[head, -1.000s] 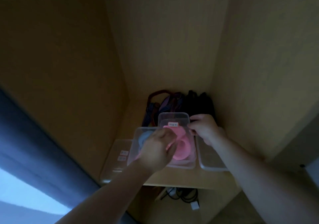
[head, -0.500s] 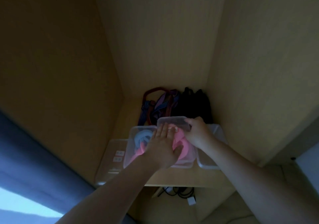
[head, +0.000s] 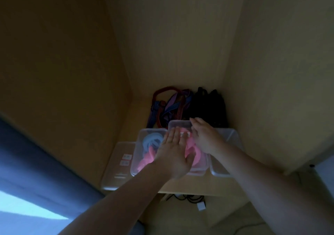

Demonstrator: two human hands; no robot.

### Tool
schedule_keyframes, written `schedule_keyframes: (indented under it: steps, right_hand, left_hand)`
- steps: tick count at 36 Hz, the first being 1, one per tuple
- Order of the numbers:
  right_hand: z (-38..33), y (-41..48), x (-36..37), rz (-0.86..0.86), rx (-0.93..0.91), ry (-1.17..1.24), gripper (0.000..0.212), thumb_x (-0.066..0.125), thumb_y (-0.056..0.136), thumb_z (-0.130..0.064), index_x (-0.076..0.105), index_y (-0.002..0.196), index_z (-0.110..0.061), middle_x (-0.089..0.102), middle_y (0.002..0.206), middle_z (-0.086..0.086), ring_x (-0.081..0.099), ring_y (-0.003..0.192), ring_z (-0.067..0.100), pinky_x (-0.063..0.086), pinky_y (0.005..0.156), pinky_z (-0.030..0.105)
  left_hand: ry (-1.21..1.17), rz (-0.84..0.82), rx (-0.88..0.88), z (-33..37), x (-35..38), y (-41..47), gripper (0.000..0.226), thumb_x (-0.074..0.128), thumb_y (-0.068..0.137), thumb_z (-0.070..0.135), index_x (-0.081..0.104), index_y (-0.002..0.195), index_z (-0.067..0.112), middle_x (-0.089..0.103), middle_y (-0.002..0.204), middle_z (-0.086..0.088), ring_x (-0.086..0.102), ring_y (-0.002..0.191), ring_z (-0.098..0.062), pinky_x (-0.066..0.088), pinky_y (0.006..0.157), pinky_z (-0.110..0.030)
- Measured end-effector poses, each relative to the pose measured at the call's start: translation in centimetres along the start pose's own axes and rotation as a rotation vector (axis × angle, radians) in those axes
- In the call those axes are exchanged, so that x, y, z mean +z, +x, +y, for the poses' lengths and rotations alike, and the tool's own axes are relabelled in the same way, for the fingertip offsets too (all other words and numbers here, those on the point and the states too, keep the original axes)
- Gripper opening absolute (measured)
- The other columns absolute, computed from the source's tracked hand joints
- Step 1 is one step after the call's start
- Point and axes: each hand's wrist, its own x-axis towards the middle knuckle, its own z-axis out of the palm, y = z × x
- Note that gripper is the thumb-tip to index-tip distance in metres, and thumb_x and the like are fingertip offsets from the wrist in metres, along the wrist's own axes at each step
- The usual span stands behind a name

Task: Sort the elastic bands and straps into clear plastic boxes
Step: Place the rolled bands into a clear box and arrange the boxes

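Lower centre: left hand (head: 173,153) flat, fingers released, on the clear lid (head: 179,125) over pink bands (head: 197,155); right hand (head: 205,138), pinching its edge before, now presses with straight fingers.

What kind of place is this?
Probably a wooden cupboard or wardrobe: wood panels close three sides, clear plastic boxes stand on its shelf, and straps lie piled at the back.

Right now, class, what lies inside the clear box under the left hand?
Pink bands and pale blue bands lie inside the clear box. The left hand covers its middle, hiding whatever sits there.
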Motion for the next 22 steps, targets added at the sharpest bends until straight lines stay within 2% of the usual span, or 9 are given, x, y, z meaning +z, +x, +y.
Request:
schedule_keyframes:
  steps: [2,9,14,16,17,19,20,22]
  right_hand:
    - [0.1,0.0,0.2,-0.007,0.005,-0.004,0.049,0.029,0.105,-0.028,0.025,0.152,-0.015,0.022,0.159,0.004,0.025,0.143,0.02,0.023,0.115,0.031]
    - [0.2,0.0,0.3,-0.024,0.026,-0.049,0.051,0.025,0.104,-0.034,0.022,0.152,-0.018,0.02,0.159,0.002,0.032,0.139,0.026,0.029,0.114,0.038]
    - [-0.5,0.0,-0.4,-0.089,0.038,-0.027,0.053,0.024,0.105,-0.036,0.015,0.154,-0.018,0.007,0.162,-0.002,0.023,0.145,0.02,0.024,0.117,0.035]
    - [-0.6,0.2,-0.7,-0.115,0.045,-0.032,0.055,0.024,0.105,-0.035,0.011,0.154,-0.015,-0.002,0.163,-0.003,0.021,0.146,0.021,0.024,0.117,0.034]
    - [-0.8,0.3,-0.9,-0.117,0.066,-0.026,0.056,0.025,0.105,-0.034,0.009,0.155,-0.014,-0.005,0.163,-0.002,0.022,0.146,0.022,0.024,0.117,0.035]
    - [-1.0,0.1,-1.1,-0.11,0.11,0.014,0.058,0.028,0.104,-0.031,0.007,0.155,-0.013,-0.008,0.162,0.002,0.021,0.146,0.025,0.024,0.117,0.034]
    - [-1.1,-0.2,-1.1,-0.106,0.125,0.043,0.058,0.029,0.105,-0.03,0.006,0.155,-0.013,-0.008,0.162,0.002,0.021,0.146,0.025,0.023,0.116,0.032]
    - [-1.4,-0.9,-1.0,-0.096,0.135,0.064,0.057,0.029,0.105,-0.027,0.006,0.155,-0.013,-0.007,0.162,0.002,0.023,0.145,0.023,0.024,0.114,0.03]
  left_hand:
    - [-0.002,-0.008,-0.008,0.1,-0.2,-0.1,0.066,0.018,0.1,0.05,-0.004,0.153,0.016,-0.014,0.159,-0.009,-0.018,0.145,-0.02,-0.02,0.104,-0.031]
    - [-0.053,0.017,0.008,-0.2,0.1,0.3,0.069,0.028,0.098,0.05,0.002,0.153,0.017,-0.009,0.16,-0.009,-0.014,0.146,-0.019,-0.017,0.106,-0.029]
    - [-0.225,0.062,-0.02,-0.4,0.4,0.4,0.063,0.031,0.101,0.042,0.008,0.153,0.015,-0.005,0.161,-0.007,-0.011,0.147,-0.017,-0.012,0.111,-0.027]
    - [-0.311,0.083,-0.046,-0.4,0.0,0.5,0.06,0.037,0.101,0.032,0.015,0.152,0.009,0.003,0.161,-0.009,-0.002,0.148,-0.019,-0.001,0.117,-0.03]
    - [-0.352,0.113,-0.063,-0.5,-0.2,0.6,0.058,0.041,0.099,0.024,0.021,0.15,0.006,0.009,0.16,-0.011,0.006,0.148,-0.022,0.01,0.12,-0.034]
    - [-0.399,0.143,-0.089,-1.1,-0.2,1.0,0.053,0.04,0.093,0.02,0.033,0.144,0.004,0.023,0.155,-0.017,0.027,0.142,-0.028,0.033,0.112,-0.042]
    - [-0.394,0.135,-0.092,-1.5,0.0,1.4,0.054,0.035,0.09,0.024,0.038,0.14,0.003,0.03,0.151,-0.019,0.034,0.137,-0.03,0.038,0.108,-0.043]
    - [-0.295,0.099,-0.041,-2.0,0.2,2.1,0.063,0.026,0.087,0.034,0.04,0.139,0.002,0.036,0.146,-0.02,0.033,0.137,-0.031,0.033,0.111,-0.043]
